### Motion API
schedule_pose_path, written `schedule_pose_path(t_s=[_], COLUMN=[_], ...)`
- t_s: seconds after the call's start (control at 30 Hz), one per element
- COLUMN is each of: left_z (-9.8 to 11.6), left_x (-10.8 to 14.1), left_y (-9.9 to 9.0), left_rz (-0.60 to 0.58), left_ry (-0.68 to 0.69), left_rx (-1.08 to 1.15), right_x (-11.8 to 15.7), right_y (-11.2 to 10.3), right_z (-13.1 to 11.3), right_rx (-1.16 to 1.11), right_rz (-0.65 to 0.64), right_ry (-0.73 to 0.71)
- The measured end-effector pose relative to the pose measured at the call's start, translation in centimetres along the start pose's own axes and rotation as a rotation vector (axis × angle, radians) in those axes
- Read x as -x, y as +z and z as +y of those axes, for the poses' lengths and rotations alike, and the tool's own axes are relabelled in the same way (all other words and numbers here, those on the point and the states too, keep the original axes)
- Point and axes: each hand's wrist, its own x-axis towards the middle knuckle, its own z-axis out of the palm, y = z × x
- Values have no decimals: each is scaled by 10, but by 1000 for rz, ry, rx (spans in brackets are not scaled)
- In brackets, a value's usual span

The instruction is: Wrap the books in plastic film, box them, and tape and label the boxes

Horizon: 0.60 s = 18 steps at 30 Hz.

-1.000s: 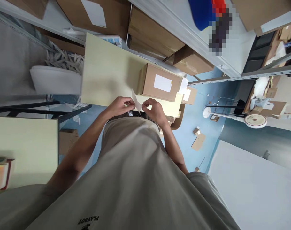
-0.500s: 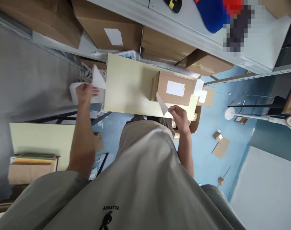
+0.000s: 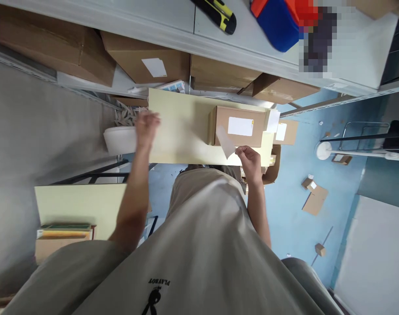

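Observation:
My right hand [image 3: 249,161] pinches one corner of a thin white label [image 3: 226,143]. The label slants up and left, its far end in front of the cardboard box [image 3: 220,118]. That closed box lies on the right part of a pale yellow board [image 3: 173,140] and bears a white label [image 3: 240,126] on top. My left hand [image 3: 147,127] is over the board's left edge, blurred, with its fingers loosely apart and no paper visible in it.
A white bin [image 3: 120,141] stands left of the board, beside crumpled paper strips [image 3: 130,116]. White slips [image 3: 272,120] lie at the box's right end. On the shelf above are a black-and-yellow box cutter [image 3: 219,15] and a blue-and-red object [image 3: 278,30]. Cartons [image 3: 224,74] fill the shelf below.
The white paper at my left hand is gone from view, and that hand has moved right, from over the bin to the board's edge. My right hand still holds its label near the box.

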Motion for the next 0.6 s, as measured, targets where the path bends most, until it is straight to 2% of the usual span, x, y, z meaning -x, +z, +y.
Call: schedule_pose_path(t_s=[0.07,0.13,0.17,0.23,0.3,0.4,0.6], left_z=[-5,1,6,18,26,29,34], left_x=[40,82,100,127,140,141,143], left_y=[42,82,99,125,141,157,195], left_rz=[-172,-430,-489,-485,-424,-366,-345], left_ry=[-24,-17,11,86,141,185,211], left_rx=[-28,-62,-77,-137,-197,-255,-389], right_x=[-8,-16,-20,-27,-32,-37,-49], right_y=[1,2,3,4,2,-6,-33], right_z=[0,1,1,1,1,3,9], right_rx=[-13,-32,-41,-53,-61,-91,-135], right_rz=[2,-6,-17,-50,-89,-124,-145], right_ry=[-7,-18,-29,-62,-90,-111,-96])
